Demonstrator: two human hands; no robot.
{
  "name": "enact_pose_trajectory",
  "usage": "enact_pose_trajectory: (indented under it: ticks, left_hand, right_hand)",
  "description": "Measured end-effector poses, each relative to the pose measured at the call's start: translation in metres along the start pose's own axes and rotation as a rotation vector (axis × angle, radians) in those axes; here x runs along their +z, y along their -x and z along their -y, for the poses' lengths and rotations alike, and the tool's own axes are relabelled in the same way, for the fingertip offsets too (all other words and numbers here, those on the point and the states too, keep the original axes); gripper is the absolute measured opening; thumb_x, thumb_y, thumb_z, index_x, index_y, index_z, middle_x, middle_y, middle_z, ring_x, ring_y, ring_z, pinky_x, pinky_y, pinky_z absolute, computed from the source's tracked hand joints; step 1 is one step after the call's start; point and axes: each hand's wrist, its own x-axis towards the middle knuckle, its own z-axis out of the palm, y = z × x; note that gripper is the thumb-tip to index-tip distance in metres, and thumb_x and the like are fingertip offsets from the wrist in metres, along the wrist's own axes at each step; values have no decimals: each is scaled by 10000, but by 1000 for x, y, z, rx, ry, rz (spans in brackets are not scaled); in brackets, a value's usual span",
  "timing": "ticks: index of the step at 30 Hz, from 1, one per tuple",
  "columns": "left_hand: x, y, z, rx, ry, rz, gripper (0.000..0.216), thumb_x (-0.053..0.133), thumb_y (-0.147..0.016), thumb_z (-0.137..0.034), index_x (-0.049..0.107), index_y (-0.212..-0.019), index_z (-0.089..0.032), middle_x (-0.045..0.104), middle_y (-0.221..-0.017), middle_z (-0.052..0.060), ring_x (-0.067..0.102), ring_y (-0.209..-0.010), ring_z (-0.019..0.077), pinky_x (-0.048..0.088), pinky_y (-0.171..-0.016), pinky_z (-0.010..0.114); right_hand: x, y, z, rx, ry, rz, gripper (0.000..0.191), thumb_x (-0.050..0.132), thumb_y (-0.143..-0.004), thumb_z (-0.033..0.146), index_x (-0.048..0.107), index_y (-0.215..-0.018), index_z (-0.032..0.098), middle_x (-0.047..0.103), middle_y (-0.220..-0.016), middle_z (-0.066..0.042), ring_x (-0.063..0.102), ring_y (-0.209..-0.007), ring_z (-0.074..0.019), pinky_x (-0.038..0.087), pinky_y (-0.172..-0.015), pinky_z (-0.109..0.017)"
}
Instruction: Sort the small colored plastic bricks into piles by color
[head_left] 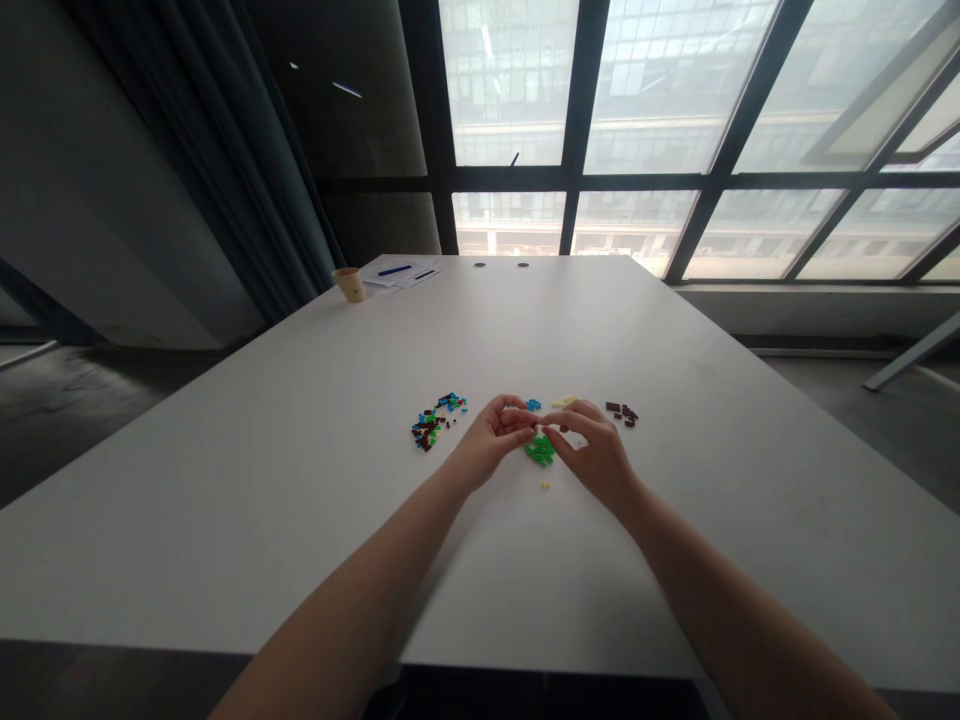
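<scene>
Operating remotely, I record left hand and right hand fingers pinching a small dark piece toward the bench's near edge.

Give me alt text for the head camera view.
A person's left hand and right hand are close together near small green pieces on a white table; anything pinched is too small to identify. A mixed-colour pile lies left, brown pieces right.
</scene>
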Motion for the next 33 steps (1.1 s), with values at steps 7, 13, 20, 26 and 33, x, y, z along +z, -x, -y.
enact_pose_trajectory:
  ticks: [7,13,20,26,33]
  left_hand:
    - [1,3,-1,254,-416,-56,222,581,-728,-178,470,-919,-192,593,-869,24,571,-840,124,451,-775,274]
    - [-1,2,0,246,-441,-58,236,578,-729,-177,470,-938,-194,598,-850,23,577,-839,130,461,-775,282]
    - [1,1,1,139,-285,-23,344,640,-689,-204,464,-985,-195,617,-816,17,591,-770,129,456,-745,276]
    - [1,-3,5,22,-68,0,456,703,-631,-218,447,-1007,-184,647,-812,28,602,-751,138,442,-738,281]
    - [-7,-7,14,-6,-64,-29,455,700,-632,-230,465,-1019,-181,618,-927,47,591,-807,133,424,-798,306]
  right_hand:
    - [-5,-1,-4,24,44,-37,166,509,-782,146,631,-861,226,542,-726,-7,504,-695,-139,418,-683,-281]
    - [-5,-1,-3,-6,60,-4,170,523,-788,158,633,-893,234,544,-740,-10,505,-719,-143,418,-706,-290]
    - [-3,0,-4,-116,80,92,140,548,-800,198,647,-887,246,530,-723,-14,483,-720,-147,415,-690,-290]
    - [-4,0,-7,-154,170,141,139,533,-814,205,652,-878,239,540,-723,-21,467,-719,-150,407,-675,-285]
    - [-16,-5,-21,-87,298,143,155,522,-818,221,658,-891,231,566,-754,-25,495,-755,-155,395,-734,-290]
